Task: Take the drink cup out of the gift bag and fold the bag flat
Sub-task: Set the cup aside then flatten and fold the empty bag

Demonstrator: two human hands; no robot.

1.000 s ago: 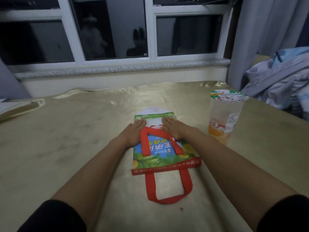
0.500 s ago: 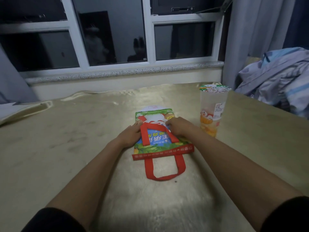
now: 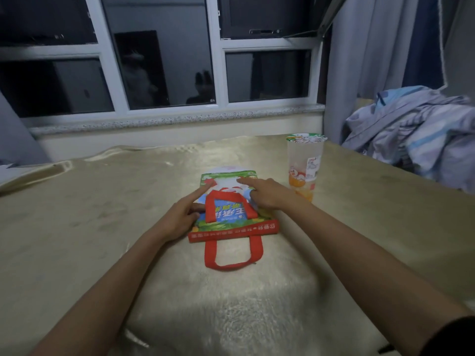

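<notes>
Both hands are loosening off the gift bag (image 3: 232,201): the left hand (image 3: 180,217) is resting at the bag's left edge with its index finger stretched out across the print, the right hand (image 3: 267,192) is lying over the bag's upper right with its forefinger pointing along the far edge, and neither is gripping anything. A second ago both palms were pressing flat on the bag's far half; now only fingertips are touching it, which suggests the pressing is finishing and the hands are lifting away. The bag is lying flat on the gold tablecloth (image 3: 102,227), one red handle (image 3: 226,204) folded up over its face, the other red loop (image 3: 232,253) trailing off the bag's near edge toward the person. A pale rounded piece (perhaps the bag's base, I cannot tell) is peeking out past the bag's far edge.

The drink cup (image 3: 304,165) is standing upright just to the right of the bag, apart from it, so the removal looks done and the fold nearly so.

Beyond the bag, the window sill (image 3: 177,120) is running along the wall; far right of the bag, crumpled bedding (image 3: 416,132) is piled up. Nothing is blocking the hands.
</notes>
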